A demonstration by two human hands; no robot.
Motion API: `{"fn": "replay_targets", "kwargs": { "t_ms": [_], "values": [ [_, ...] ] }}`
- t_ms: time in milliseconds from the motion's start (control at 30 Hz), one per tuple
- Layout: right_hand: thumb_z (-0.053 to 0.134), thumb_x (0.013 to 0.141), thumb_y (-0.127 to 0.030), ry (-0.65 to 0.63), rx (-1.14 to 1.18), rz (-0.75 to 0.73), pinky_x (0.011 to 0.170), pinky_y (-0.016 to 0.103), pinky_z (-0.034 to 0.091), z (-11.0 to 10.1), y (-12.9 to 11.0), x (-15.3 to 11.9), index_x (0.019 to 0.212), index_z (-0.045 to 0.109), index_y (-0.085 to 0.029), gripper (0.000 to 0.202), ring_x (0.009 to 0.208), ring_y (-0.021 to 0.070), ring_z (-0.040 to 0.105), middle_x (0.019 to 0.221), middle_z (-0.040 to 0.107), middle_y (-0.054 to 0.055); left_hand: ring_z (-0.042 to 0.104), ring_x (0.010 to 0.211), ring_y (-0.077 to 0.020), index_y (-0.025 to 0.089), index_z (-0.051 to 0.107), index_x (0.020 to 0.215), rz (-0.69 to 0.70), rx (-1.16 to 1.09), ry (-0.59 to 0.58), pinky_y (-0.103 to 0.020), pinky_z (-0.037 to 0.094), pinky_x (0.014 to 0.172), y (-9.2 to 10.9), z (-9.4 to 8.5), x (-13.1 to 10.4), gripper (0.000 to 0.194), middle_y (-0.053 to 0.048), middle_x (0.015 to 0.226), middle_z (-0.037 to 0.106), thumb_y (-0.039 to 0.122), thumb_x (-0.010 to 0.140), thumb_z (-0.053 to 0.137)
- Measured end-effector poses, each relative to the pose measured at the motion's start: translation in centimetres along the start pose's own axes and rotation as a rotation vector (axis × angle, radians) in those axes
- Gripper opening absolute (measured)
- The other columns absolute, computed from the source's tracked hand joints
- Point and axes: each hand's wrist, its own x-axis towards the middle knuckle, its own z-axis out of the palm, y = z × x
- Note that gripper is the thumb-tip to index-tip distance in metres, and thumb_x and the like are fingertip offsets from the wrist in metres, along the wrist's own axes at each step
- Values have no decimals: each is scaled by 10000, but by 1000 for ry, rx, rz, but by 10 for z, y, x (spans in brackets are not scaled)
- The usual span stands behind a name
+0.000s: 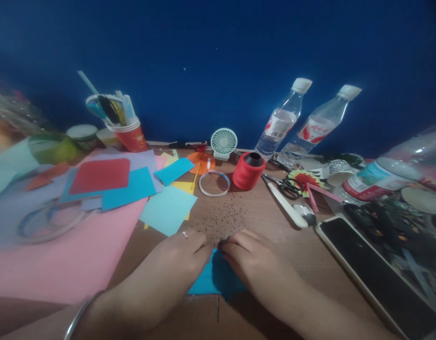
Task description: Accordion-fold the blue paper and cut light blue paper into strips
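Note:
A sheet of blue paper [213, 276] lies at the front of the brown table, partly covered by both hands. My left hand [184, 255], with a ring on one finger, has its fingers curled over the paper's upper left edge. At the upper right edge, my right hand [251, 257] is closed on the same sheet. Its fingertips look dark, and I cannot make out whether something small is between them. Just beyond the hands, small dark specks [225, 215] are scattered over the tabletop.
Coloured papers [168, 208] spread across the left. Ahead stand a red thread spool [249, 172], a tape roll [214, 184] and a small fan [224, 142]. Scissors [287, 187], a white-handled cutter [287, 205], a phone [373, 278] and water bottles [319, 125] occupy the right.

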Motion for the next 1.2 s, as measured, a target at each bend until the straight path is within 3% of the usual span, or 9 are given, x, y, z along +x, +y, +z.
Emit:
{"fn": "replay_targets", "kwargs": {
  "t_ms": [200,367,600,733,900,1200],
  "values": [
    [529,854,-104,-14,-27,-17,702,339,445,-1,0,1,924,615,-146,119,790,208,517,824,590,65,512,757,-236,181,600,774,11,39,-53,-360,386,671,3,-3,1,160,-51,786,577,52,727,518],
    [555,802,-56,-28,-19,7,667,332,430,-3,-2,3,858,606,-136,110,764,207,508,798,578,61,516,796,-206,195,583,839,-176,-331,20,-335,391,718,1,-3,2,155,-32,834,565,146,851,436],
    [552,731,-47,28,10,27,642,329,405,-3,-3,7,793,592,-137,116,759,211,498,768,576,57,514,804,-192,195,546,796,-292,-646,20,-319,403,694,-3,-10,5,109,-11,833,543,154,834,452],
    [550,731,-50,39,241,100,664,291,413,-7,-2,6,816,567,-178,154,766,177,519,780,586,20,543,741,-154,220,562,834,-374,-855,50,-282,409,657,-5,-9,3,121,27,809,584,142,821,470],
    [541,818,-87,116,591,179,700,235,435,-14,1,6,896,597,-235,177,783,121,583,852,644,-31,567,737,-134,227,573,826,-452,-1108,125,-240,427,639,-10,-9,6,98,52,767,600,150,781,533],
    [711,705,-174,245,679,318,674,261,465,-16,3,9,826,712,-241,139,725,146,626,785,708,-20,596,756,-143,245,649,807,-527,-1101,189,-243,435,660,-14,-14,7,63,55,793,668,234,786,591]
  ]
}}
